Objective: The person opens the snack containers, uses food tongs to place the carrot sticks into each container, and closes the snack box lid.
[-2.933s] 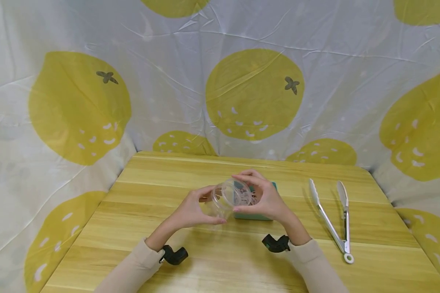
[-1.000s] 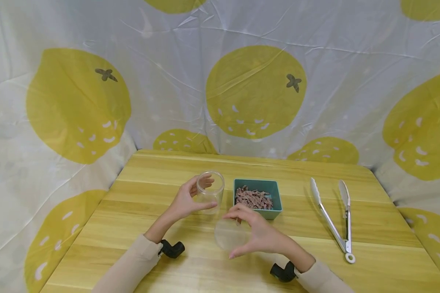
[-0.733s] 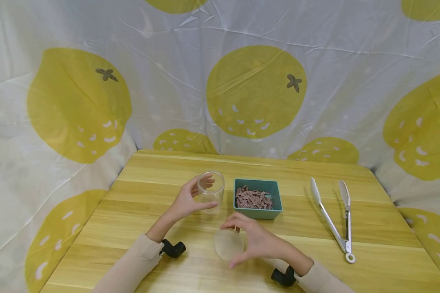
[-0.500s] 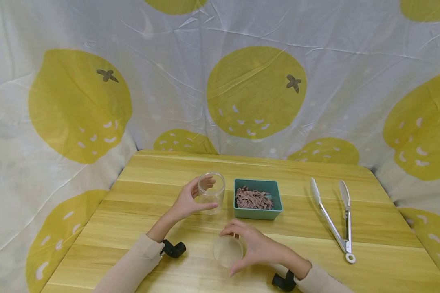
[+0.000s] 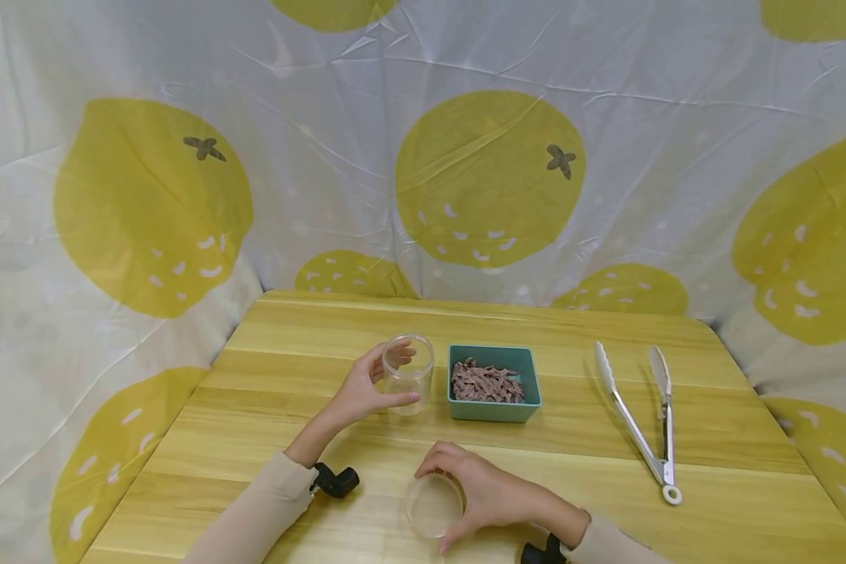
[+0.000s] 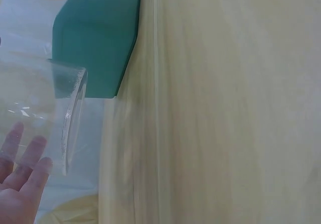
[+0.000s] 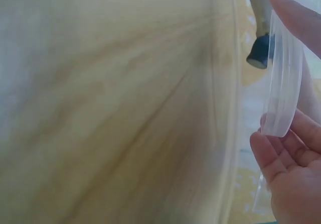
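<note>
The jar [image 5: 424, 381] stands just left of the box [image 5: 495, 413], upright and with its mouth uncovered. The left hand [image 5: 361, 389] holds it, thumb in front and fingers curled round behind. The lid [image 5: 435, 506] is off, nearer the person than the box; the right hand [image 5: 489, 491] pinches its edge between thumb and fingers, low over the worktop [image 5: 310, 337]. Whether it touches down cannot be told.

Opening the jar looks done; letting go of the lid is not. The brown shreds [image 5: 485, 382] lie inside the box, none visible in the jar. The tongs [image 5: 667, 439], well right of the box, are spread and untouched, so any work with them appears unstarted.
</note>
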The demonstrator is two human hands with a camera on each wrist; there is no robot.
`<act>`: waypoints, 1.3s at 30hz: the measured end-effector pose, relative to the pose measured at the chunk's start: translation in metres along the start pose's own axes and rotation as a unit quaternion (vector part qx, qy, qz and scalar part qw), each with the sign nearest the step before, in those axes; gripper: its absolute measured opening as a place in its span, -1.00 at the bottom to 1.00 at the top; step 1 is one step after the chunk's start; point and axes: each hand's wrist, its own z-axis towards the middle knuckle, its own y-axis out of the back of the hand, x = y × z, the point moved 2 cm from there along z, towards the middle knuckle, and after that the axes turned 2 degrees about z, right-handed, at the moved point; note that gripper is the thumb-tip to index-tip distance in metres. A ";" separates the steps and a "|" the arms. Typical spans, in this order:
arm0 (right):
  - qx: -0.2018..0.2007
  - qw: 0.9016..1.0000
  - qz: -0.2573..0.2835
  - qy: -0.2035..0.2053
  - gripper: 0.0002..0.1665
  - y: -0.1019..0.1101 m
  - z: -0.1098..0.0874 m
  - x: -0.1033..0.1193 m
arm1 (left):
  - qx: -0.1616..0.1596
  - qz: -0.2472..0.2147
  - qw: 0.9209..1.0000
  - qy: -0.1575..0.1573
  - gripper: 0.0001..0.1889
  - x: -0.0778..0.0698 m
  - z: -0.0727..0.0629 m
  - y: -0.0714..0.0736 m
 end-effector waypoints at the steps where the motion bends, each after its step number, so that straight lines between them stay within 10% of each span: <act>1: 0.004 1.000 -0.005 0.000 -0.09 -0.001 0.000 0.000 | 0.000 0.002 1.000 0.002 -0.17 0.000 0.000 0.000; 39: 0.059 0.998 -0.032 -0.009 -0.07 -0.012 0.007 -0.012 | 0.001 0.002 1.000 0.008 -0.18 0.008 0.003 -0.003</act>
